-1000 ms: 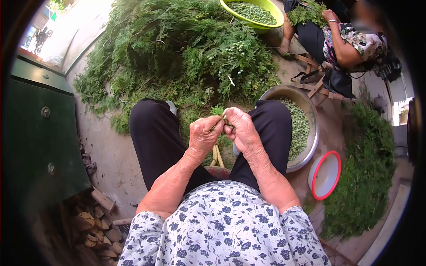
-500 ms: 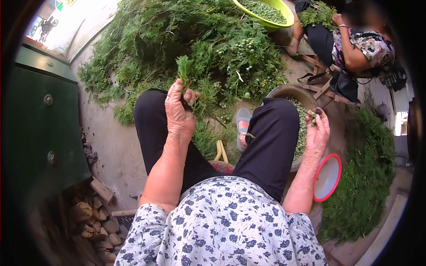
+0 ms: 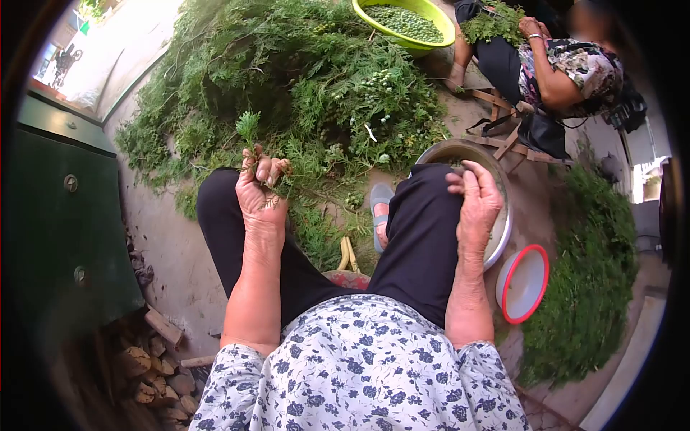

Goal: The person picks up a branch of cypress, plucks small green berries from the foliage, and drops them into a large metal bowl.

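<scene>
My left hand is closed around a small green sprig, whose leafy tip sticks up above the fingers. Over the right knee, beside the wide metal basin, is my right hand. Its fingers are bent together and slightly blurred; whether anything is between them cannot be made out. The basin is partly hidden by the knee and the hand. Beyond my knees lies a large heap of green branches, some bearing small green cones.
A yellow-green basin of green cones is at the top. A person sits on a wooden stool at upper right with a branch. A red-rimmed bowl and more greenery are at right. A green cabinet and firewood are at left.
My right hand, which held green cones at its fingertips, has moved inward over the knee and its fingers have curled; no cones show there now. My left hand still holds the sprig.
</scene>
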Motion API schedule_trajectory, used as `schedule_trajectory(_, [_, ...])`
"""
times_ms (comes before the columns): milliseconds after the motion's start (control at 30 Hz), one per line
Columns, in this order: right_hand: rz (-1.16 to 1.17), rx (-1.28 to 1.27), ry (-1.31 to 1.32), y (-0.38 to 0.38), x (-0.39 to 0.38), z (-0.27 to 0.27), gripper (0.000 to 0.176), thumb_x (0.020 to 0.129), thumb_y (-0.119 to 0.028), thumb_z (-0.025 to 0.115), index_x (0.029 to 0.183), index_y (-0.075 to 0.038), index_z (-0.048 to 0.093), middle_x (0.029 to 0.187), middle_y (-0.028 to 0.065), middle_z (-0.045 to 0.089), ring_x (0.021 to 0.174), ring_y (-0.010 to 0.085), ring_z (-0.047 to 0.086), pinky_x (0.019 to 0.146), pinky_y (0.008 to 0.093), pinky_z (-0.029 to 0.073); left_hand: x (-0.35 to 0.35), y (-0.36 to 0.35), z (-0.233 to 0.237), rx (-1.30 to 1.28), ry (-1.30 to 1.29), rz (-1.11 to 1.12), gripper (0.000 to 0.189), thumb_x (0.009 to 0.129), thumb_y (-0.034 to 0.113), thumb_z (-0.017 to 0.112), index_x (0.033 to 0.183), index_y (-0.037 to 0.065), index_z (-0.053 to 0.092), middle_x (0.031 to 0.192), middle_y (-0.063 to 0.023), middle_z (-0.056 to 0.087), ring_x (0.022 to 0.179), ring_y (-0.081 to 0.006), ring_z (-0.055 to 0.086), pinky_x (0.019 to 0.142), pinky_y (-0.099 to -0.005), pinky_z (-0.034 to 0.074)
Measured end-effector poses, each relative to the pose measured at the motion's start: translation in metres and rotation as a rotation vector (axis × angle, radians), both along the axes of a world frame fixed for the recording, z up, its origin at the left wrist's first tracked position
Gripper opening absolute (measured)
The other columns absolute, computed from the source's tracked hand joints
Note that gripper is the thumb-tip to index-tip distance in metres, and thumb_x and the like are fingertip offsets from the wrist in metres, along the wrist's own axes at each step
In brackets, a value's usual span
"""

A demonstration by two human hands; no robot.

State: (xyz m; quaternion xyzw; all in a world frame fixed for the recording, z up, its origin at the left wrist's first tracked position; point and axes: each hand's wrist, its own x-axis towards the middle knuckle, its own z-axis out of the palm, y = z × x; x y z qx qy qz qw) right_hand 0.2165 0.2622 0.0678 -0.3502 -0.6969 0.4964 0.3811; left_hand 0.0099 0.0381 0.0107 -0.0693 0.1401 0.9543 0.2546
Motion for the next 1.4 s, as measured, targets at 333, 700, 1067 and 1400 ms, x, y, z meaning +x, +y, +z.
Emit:
schedule_trajectory(333, [0.455,-0.875,-0.008,-0.089,-0.06,-0.051,0.024,0.089,-0.022,0.059,0.101,-0.002,0.06,0.084,-0.0021,0.059,0.08,0.0069,0.055,0.074,0.0255,0.045,0.01,-0.006,0.004,-0.034,0.017,-0.052,0.018,0.091,0.019,0.051,0.094,0.004,0.059,0.056,-0.0008,0.041,0.048,-0.0137,0.037,0.071,-0.0342,0.045])
schedule_trajectory(700, [0.545,-0.313,-0.163,-0.105,-0.061,-0.041,0.014,0.084,-0.011,0.061,0.09,0.001,0.063,0.077,0.0022,0.059,0.068,0.0066,0.05,0.063,0.0234,0.041,0.04,0.006,0.012,-0.823,0.401,-0.232,0.019,0.088,0.018,0.057,0.098,0.002,0.06,0.074,-0.0026,0.059,0.057,-0.0084,0.051,0.056,-0.0218,0.044])
schedule_trajectory(1067, [0.538,-0.006,-0.174,-0.113,-0.06,-0.046,0.012,0.079,-0.007,0.064,0.087,0.001,0.063,0.077,0.01,0.059,0.067,0.0216,0.056,0.063,0.0292,0.043,0.05,0.011,0.017,-0.783,0.328,-0.274,0.039,0.074,0.001,0.068,0.11,0.0,0.053,0.088,-0.0044,0.062,0.08,-0.0112,0.058,0.075,-0.0253,0.047])
schedule_trajectory(1400, [0.452,0.224,-0.121,-0.09,-0.067,-0.019,0.017,0.081,-0.008,0.062,0.098,-0.004,0.061,0.079,0.0099,0.058,0.074,0.0235,0.058,0.067,0.0317,0.045,0.057,0.013,0.019,-0.808,0.511,-0.269,0.036,0.074,-0.005,0.066,0.107,0.0,0.054,0.087,-0.001,0.059,0.078,-0.0066,0.056,0.07,-0.0205,0.046])
